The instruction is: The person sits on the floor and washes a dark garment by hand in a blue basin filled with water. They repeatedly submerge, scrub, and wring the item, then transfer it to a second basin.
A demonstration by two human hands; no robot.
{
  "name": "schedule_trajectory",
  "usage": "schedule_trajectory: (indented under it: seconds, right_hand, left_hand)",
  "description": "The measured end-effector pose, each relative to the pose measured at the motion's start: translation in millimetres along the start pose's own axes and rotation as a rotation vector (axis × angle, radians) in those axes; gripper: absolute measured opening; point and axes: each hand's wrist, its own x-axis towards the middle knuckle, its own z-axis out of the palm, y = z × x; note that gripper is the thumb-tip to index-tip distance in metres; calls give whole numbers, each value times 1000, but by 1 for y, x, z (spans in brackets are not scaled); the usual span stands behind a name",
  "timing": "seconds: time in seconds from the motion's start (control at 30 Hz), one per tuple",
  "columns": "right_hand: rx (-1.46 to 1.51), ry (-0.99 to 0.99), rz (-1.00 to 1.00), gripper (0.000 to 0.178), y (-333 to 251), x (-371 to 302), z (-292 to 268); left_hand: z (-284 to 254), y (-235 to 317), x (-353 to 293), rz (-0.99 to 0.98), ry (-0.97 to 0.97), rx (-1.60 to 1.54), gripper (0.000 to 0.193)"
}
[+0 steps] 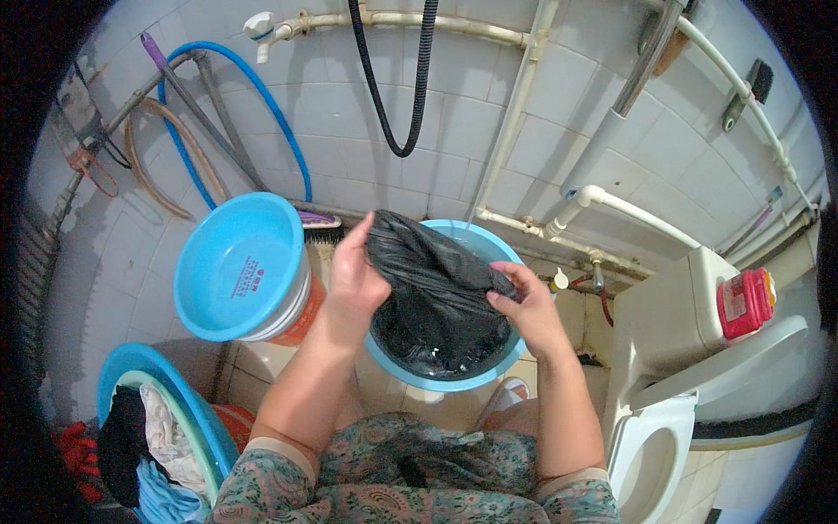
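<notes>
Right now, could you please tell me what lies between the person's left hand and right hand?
In the head view, crumpled black cloth spans from the left hand to the right hand, above a round light-blue plastic basin.

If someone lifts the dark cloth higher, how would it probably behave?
The dark cloth is probably floppy, as it folds between the left hand and right hand. It may be heavy for its size, because its lower part looks soaked in the blue basin. Its wet shine suggests slipperiness.
</notes>
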Motion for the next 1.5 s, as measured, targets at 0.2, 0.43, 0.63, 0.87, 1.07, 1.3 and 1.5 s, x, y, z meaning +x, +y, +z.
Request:
schedule_trajectory:
  seconds: [0.2, 0.43, 0.63, 0.87, 1.07, 1.3, 1.5]
  right_hand:
    - [-220, 355, -246, 37, -9, 0, 7]
    - [-564, -5, -416, 17, -5, -13, 35]
    - [-1224, 47, -617, 23, 10, -6, 33]
    - [-1377, 122, -460, 19, 3, 2, 30]
    - [-704, 222, -695, 10, -21, -19, 24]
    - [-146, 448, -838, 7, -43, -31, 5]
    - [-171, 196, -655, 7, -17, -14, 10]
  left_hand:
    - [-3, -3, -1, -113, 44, -63, 35]
    - [24, -49, -22, -106, -21, 379, 17]
    - [21, -61, -29, -45, -108, 548, 7]
    - [8, -49, -18, 121, 0, 630, 8]
    - [-10, -29, -4, 150, 172, 842, 14]
    - [-19, -24, 5, 152, 153, 1760, 17]
    - [7, -38, -8, 613, -163, 1748, 14]
